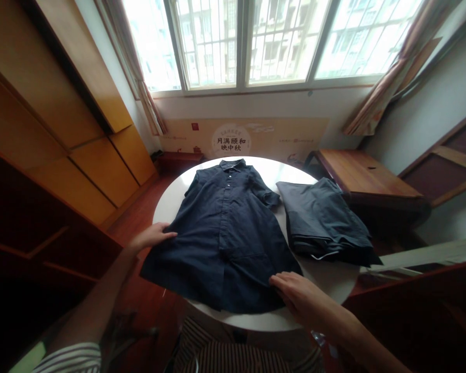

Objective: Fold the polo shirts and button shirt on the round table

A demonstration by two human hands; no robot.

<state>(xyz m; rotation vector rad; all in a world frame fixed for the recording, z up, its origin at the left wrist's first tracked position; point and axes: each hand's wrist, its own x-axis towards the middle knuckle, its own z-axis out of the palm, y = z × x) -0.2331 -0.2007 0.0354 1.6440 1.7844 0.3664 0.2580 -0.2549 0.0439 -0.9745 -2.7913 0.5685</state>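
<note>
A dark navy short-sleeved shirt (pixel 223 233) lies spread front side up on a round white table (pixel 171 194), collar at the far side and hem towards me. Its left lower corner hangs out past the table's edge. My left hand (pixel 155 236) pinches the shirt's left side edge, fingers closed on the cloth. Near the hem on the right, my right hand (pixel 293 292) is closed on the shirt's edge, its fingertips on the fabric. To the right of the shirt rests a folded stack of dark grey clothes (pixel 322 215).
Wooden cabinets (pixel 77 171) stand on the left. Behind the table are a beige printed banner (pixel 295 137) and a barred window (pixel 241 46) with curtains. A brown wooden bench (pixel 367 173) sits at the right, near the clothes stack. The floor (pixel 130 223) is reddish.
</note>
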